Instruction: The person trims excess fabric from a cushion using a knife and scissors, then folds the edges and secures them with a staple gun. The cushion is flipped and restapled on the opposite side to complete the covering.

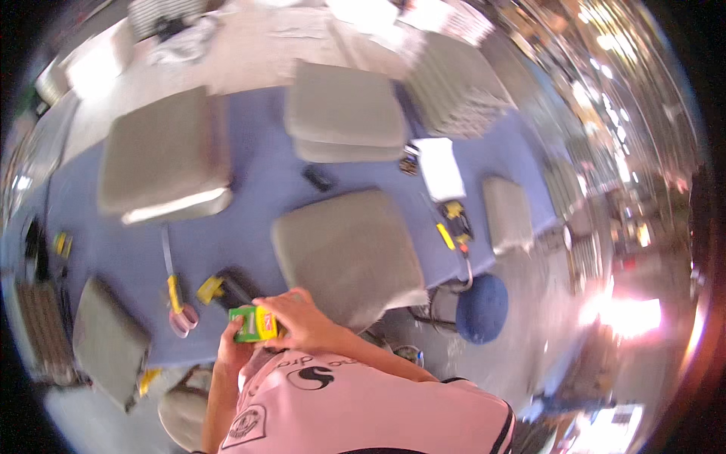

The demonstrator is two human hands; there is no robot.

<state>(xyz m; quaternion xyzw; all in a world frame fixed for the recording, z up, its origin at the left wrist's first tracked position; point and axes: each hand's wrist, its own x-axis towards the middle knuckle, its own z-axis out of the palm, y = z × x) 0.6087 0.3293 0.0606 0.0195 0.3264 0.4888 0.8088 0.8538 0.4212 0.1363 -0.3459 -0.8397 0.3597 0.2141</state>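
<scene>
Close to my body I hold a small green and yellow box (255, 324) between both hands, just over the near edge of the blue table. My left hand (231, 344) grips its left end with the thumb on the green side. My right hand (301, 321) has its fingers wrapped around the yellow end. Right beyond the box lie a black object (240, 287) and a yellow piece (210, 289) against it. To the left is a yellow-handled tool (174, 291) with a pinkish ring-shaped roll (182, 321) beside it.
Grey cushion-like stacks (348, 246) lie across the blue table (249, 166), others farther left (162, 155) and at the far side (346, 106). Toward the right are a white sheet (441, 168), a black and yellow tool (456, 219) and a blue round stool (482, 309).
</scene>
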